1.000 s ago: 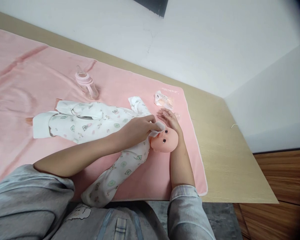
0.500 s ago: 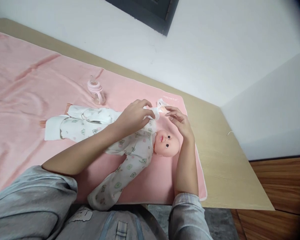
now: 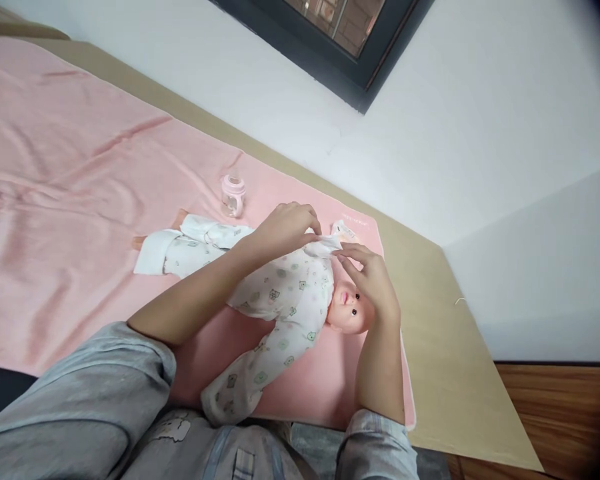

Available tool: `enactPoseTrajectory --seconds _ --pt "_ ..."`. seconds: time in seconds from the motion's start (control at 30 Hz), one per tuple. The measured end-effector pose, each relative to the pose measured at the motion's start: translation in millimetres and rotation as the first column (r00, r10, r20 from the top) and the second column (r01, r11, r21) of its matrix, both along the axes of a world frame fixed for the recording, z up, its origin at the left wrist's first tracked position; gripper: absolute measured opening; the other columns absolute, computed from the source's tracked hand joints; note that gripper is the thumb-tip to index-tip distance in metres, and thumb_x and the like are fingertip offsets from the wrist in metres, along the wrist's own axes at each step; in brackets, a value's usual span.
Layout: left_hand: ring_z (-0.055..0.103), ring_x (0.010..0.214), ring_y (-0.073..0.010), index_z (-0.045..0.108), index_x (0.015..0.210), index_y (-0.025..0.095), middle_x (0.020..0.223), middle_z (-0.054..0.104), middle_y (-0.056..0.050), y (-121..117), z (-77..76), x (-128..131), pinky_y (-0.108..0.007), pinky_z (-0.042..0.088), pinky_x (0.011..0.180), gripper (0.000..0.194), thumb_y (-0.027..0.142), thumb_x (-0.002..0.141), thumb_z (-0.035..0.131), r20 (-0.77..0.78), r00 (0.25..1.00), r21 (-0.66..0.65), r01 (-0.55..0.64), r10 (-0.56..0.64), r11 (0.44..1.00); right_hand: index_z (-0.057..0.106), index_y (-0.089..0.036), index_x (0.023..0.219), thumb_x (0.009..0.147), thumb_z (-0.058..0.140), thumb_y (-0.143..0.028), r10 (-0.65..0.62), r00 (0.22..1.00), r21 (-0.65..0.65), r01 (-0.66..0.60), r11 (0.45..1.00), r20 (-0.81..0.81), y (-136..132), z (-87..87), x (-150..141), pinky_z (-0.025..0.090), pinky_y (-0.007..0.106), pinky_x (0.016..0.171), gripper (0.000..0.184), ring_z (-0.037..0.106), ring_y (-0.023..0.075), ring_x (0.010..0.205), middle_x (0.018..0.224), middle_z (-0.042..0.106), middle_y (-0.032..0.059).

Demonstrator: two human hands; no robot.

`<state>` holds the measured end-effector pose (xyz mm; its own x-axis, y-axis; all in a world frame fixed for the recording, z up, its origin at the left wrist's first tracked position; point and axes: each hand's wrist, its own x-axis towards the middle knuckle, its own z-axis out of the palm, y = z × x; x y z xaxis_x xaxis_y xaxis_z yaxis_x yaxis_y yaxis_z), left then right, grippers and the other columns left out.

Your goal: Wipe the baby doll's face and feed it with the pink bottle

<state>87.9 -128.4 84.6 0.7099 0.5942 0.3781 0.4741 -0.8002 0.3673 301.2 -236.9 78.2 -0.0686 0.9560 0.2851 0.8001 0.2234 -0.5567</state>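
White tissue (image 3: 324, 247) sits just right of centre in my view, near the shoulder of the doll (image 3: 280, 287). My left hand (image 3: 287, 228) has its grip clamped on one end; my right hand (image 3: 371, 275) touches the other, but I can't tell if it pinches. Just beyond lies a packet (image 3: 345, 231). Rightward, the pink blanket (image 3: 80, 173) soon ends on the bench (image 3: 445, 360); leftward, past the bottle (image 3: 233, 196), it spreads wide.

Doll (image 3: 275, 290) and bottle (image 3: 233, 197) obstruct middle; passage over blanket (image 3: 55, 200) at left, table (image 3: 447, 357) at right.
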Motion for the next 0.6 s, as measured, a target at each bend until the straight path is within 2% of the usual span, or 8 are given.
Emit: enactPoseTrajectory --seconds 0.1,0.2,0.27,0.33,0.43,0.53,0.6 --pt "0.062 0.108 -0.0267 0.077 0.097 0.022 0.114 0.07 -0.005 16.0 4.2 -16.0 -0.041 0.045 0.096 0.019 0.026 0.091 0.06 0.071 0.993 -0.048 -0.094 0.097 0.994 0.077 -0.024 0.095 0.089 0.061 -0.033 -0.048 0.993 -0.029 0.045 0.999 -0.108 7.3 0.7 14.6 0.053 0.037 0.096 0.019 0.067 0.0199 0.103 0.106 0.073 0.0044" --pt "0.062 0.109 -0.0262 0.075 0.101 0.021 0.114 0.07 -0.005 33.6 7.7 -38.6 -0.039 0.045 0.098 0.022 0.032 0.091 0.059 0.184 0.962 -0.115 -0.185 0.204 0.976 0.077 -0.021 0.089 0.081 0.067 -0.037 -0.159 0.963 -0.039 0.154 0.987 -0.217 21.9 -7.2 41.6 0.054 0.036 0.086 0.021 0.068 0.0204 0.093 0.101 0.073 0.0062" --pt "0.061 0.112 -0.0267 0.074 0.104 0.021 0.116 0.07 -0.006 45.5 7.8 -55.5 -0.039 0.045 0.099 0.025 0.036 0.091 0.059 0.245 0.923 -0.164 -0.261 0.295 0.951 0.076 -0.02 0.087 0.076 0.069 -0.041 -0.272 0.938 -0.061 0.265 0.962 -0.217 34.0 -14.4 61.5 0.054 0.037 0.08 0.025 0.067 0.0203 0.081 0.094 0.074 0.0076" --pt "0.06 0.115 -0.028 0.073 0.11 0.021 0.121 0.067 -0.007 57.4 5.2 -71.9 -0.04 0.045 0.101 0.03 0.038 0.089 0.06 0.267 0.878 -0.212 -0.349 0.398 0.913 0.076 -0.018 0.092 0.072 0.069 -0.04 -0.375 0.915 -0.081 0.366 0.927 -0.15 46.5 -20.8 78.7 0.052 0.039 0.077 0.03 0.064 0.0196 0.071 0.081 0.073 0.007" --pt "0.06 0.115 -0.0291 0.067 0.124 0.021 0.127 0.064 -0.009 75.2 -3.8 -92.2 -0.041 0.046 0.099 0.043 0.04 0.085 0.063 0.261 0.816 -0.282 -0.447 0.516 0.849 0.075 -0.016 0.102 0.07 0.07 -0.037 -0.445 0.885 -0.101 0.434 0.895 -0.135 65.2 -27.6 95.9 0.051 0.04 0.081 0.039 0.062 0.0193 0.069 0.073 0.07 0.005" --pt "0.059 0.117 -0.0297 0.057 0.136 0.02 0.132 0.061 -0.012 90.4 -16.0 -105.7 -0.041 0.047 0.1 0.058 0.04 0.082 0.066 0.232 0.783 -0.363 -0.481 0.577 0.798 0.071 -0.016 0.113 0.068 0.073 -0.038 -0.441 0.852 -0.141 0.418 0.898 -0.282 82.8 -34.3 105.6 0.052 0.042 0.088 0.05 0.064 0.0187 0.072 0.073 0.069 0.0032" --pt "0.057 0.118 -0.0312 0.051 0.142 0.02 0.134 0.058 -0.014 97.8 -23.6 -111.3 -0.042 0.046 0.1 0.067 0.04 0.08 0.068 0.172 0.778 -0.415 -0.499 0.605 0.76 0.068 -0.018 0.117 0.066 0.075 -0.037 -0.4 0.811 -0.16 0.367 0.916 -0.427 92.2 -40.4 110.2 0.052 0.042 0.094 0.055 0.067 0.0175 0.079 0.087 0.072 0.004"
